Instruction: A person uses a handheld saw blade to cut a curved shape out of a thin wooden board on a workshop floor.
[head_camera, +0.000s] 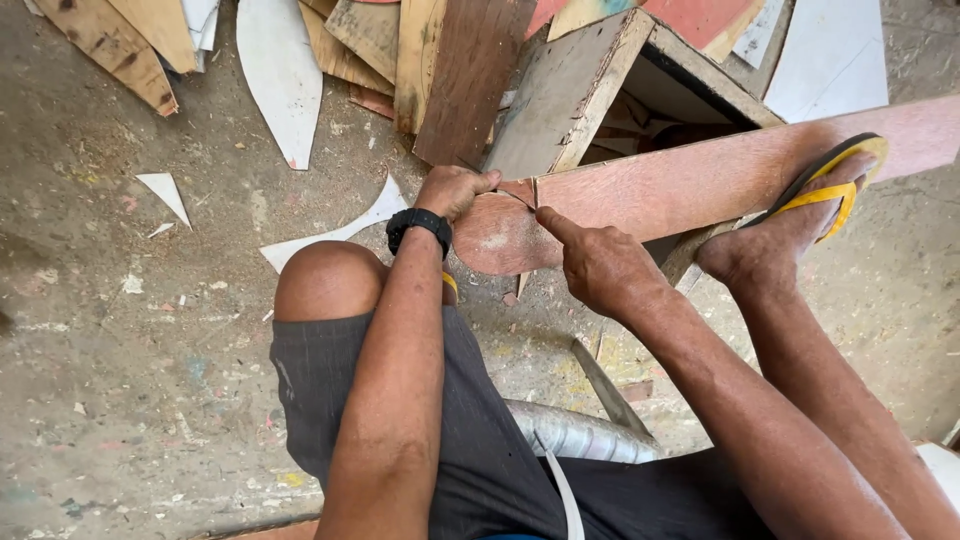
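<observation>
Sawing a reddish plywood strip (700, 180), pinned underfoot.

Left hand (455, 190) clenched over the rounded end piece (500, 240), fingers gripping its top edge, likely steadying it beside the cut line. Right hand (600, 265) closed around something thin at the cut, probably a saw blade, though hard to make out. Right foot in a yellow sandal (830, 185) pressing the strip down onto an open wooden box (600, 80), apparently clamping it. Offcuts (280, 70) scattered across the dusty floor (130, 380).
</observation>
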